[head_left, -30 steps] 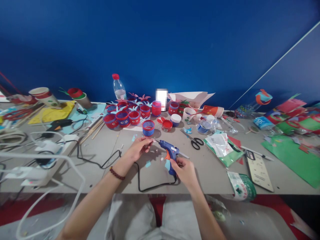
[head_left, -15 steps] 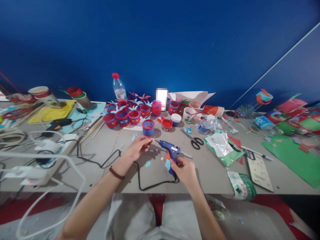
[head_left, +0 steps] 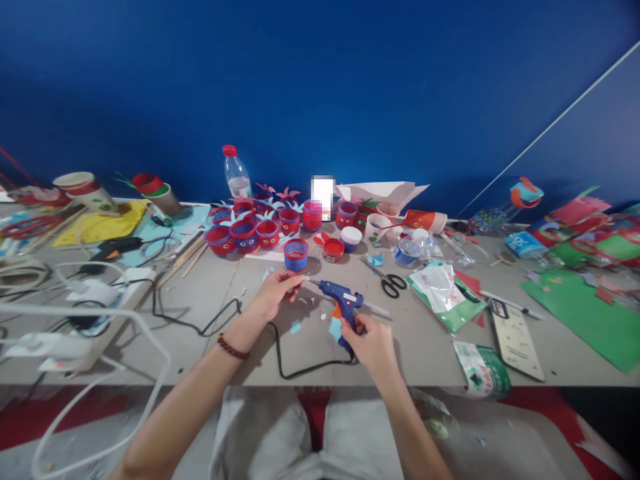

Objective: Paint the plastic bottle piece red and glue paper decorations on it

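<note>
My right hand [head_left: 371, 341] is closed round the handle of a blue glue gun [head_left: 340, 299] with an orange trigger, its nozzle pointing left. My left hand [head_left: 275, 293] is pinched shut at the nozzle tip, holding something too small to make out. A black cord [head_left: 280, 353] loops from the gun over the grey table [head_left: 210, 300]. A blue and red wrapped cup [head_left: 296, 255] stands just beyond my left hand. Small light-blue paper scraps [head_left: 296, 327] lie between my hands.
Several red and blue decorated cups [head_left: 250, 230] and a water bottle [head_left: 234, 173] stand at the back. Black scissors [head_left: 387, 280], paper cups [head_left: 377, 228], packets [head_left: 443, 293] and green sheets [head_left: 580, 313] lie to the right. A power strip [head_left: 95, 320], cables and a black glue gun [head_left: 117, 248] sit left.
The glue gun and my right hand have shifted slightly right and toward me; my left hand stays pinched at the nozzle tip.
</note>
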A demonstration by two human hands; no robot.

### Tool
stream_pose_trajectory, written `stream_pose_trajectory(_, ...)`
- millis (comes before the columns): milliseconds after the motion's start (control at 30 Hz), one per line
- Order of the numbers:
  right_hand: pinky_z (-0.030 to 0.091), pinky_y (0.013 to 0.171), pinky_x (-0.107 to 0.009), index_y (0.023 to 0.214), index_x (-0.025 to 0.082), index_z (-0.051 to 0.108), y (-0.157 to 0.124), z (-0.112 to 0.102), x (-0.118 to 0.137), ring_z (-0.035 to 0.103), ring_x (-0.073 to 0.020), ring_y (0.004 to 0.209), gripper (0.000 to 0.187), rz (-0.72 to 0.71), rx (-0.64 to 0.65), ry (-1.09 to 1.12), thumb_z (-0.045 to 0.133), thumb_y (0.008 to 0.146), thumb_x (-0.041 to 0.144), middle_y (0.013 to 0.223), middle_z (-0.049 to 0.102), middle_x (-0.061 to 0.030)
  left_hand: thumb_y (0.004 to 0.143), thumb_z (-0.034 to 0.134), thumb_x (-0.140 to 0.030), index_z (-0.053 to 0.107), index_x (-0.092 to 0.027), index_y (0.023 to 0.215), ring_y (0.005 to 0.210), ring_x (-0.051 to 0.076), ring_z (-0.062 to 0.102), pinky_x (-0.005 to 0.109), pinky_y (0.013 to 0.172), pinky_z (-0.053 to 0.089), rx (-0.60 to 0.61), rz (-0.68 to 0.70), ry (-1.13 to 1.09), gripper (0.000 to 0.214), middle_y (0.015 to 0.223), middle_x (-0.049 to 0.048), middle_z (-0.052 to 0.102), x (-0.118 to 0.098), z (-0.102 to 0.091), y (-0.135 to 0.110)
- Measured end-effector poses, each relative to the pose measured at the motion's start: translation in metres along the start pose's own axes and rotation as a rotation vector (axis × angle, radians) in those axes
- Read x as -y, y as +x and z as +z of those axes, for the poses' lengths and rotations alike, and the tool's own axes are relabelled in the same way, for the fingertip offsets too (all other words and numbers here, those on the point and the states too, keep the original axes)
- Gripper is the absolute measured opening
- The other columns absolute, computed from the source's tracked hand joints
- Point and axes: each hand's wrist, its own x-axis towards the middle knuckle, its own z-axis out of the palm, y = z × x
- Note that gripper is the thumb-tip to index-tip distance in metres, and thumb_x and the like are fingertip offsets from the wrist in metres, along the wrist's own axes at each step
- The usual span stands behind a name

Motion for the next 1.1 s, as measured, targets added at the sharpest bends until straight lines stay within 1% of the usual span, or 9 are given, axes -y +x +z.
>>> stream_pose_trajectory(133,0.027,0.050,-0.025,0.051,0.022,0.041,-0.001,0.000,0.002,0.034,-0.0110,0.046,0.039,-0.023,-0.040,-0.070,0.058,0.076,0.048,0.045,0.044,0.0037,0.052,0.083,-0.040,0.069,-0.015,0.063,0.048,0.007,0.044,0.022,0.042,0.032,-0.020,0.050,0.045,0.030,0.057,-0.0005,0.057,0.001,0.002,-0.002)
stream_pose_trajectory(267,0.025,0.052,-0.026,0.052,0.022,0.039,-0.003,0.001,0.006,0.034,-0.0119,0.047,0.039,-0.041,-0.091,-0.146,0.057,0.076,0.047,0.046,0.043,0.0036,0.055,0.082,-0.038,0.072,-0.014,0.066,0.046,0.007,0.043,0.022,0.042,0.034,-0.006,0.070,0.078,0.028,0.054,-0.0010,0.056,0.000,0.002,-0.004)
stream_pose_trajectory(400,0.024,0.052,-0.027,0.051,0.023,0.037,-0.001,-0.003,0.008,0.034,-0.0123,0.047,0.041,-0.029,-0.106,-0.133,0.055,0.077,0.049,0.046,0.042,0.0030,0.056,0.081,-0.039,0.073,-0.014,0.066,0.047,0.008,0.044,0.022,0.043,0.035,-0.006,0.085,0.080,0.028,0.054,-0.0004,0.057,0.001,0.001,-0.004)
stream_pose_trajectory(567,0.025,0.048,-0.026,0.049,0.023,0.037,0.005,-0.015,0.003,0.036,-0.0121,0.045,0.044,0.017,-0.029,-0.074,0.054,0.076,0.054,0.044,0.044,0.0022,0.056,0.081,-0.041,0.072,-0.014,0.068,0.050,0.008,0.047,0.022,0.043,0.035,-0.054,0.106,0.046,0.031,0.058,0.0005,0.058,0.005,-0.004,0.001)
stream_pose_trajectory(700,0.026,0.046,-0.026,0.048,0.023,0.041,0.011,-0.024,-0.005,0.038,-0.0125,0.044,0.043,0.010,0.003,-0.078,0.052,0.077,0.053,0.044,0.045,0.0018,0.056,0.082,-0.041,0.070,-0.014,0.068,0.049,0.007,0.047,0.023,0.045,0.037,-0.100,0.120,0.011,0.032,0.062,0.0007,0.060,0.007,-0.007,0.004)
stream_pose_trajectory(800,0.027,0.048,-0.026,0.049,0.023,0.041,0.015,-0.030,-0.011,0.039,-0.0133,0.046,0.042,0.039,0.012,-0.117,0.051,0.076,0.053,0.045,0.046,0.0010,0.055,0.082,-0.041,0.068,-0.014,0.068,0.049,0.007,0.047,0.023,0.045,0.037,-0.143,0.135,-0.014,0.033,0.062,-0.0001,0.060,0.005,-0.008,0.005)
stream_pose_trajectory(933,0.028,0.050,-0.027,0.050,0.023,0.042,0.019,-0.036,-0.018,0.041,-0.0145,0.048,0.042,0.091,0.038,-0.190,0.050,0.076,0.054,0.047,0.048,-0.0002,0.058,0.081,-0.041,0.067,-0.014,0.070,0.048,0.006,0.046,0.022,0.045,0.034,-0.201,0.171,-0.043,0.033,0.061,-0.0021,0.058,0.002,-0.009,0.006)
stream_pose_trajectory(1100,0.025,0.053,-0.028,0.052,0.023,0.043,0.021,-0.036,-0.024,0.045,-0.0166,0.053,0.040,0.136,0.078,-0.307,0.047,0.081,0.050,0.052,0.054,-0.0022,0.059,0.079,-0.041,0.065,-0.014,0.070,0.045,0.004,0.043,0.021,0.045,0.031,-0.270,0.211,-0.076,0.032,0.061,-0.0043,0.057,-0.001,-0.011,0.006)
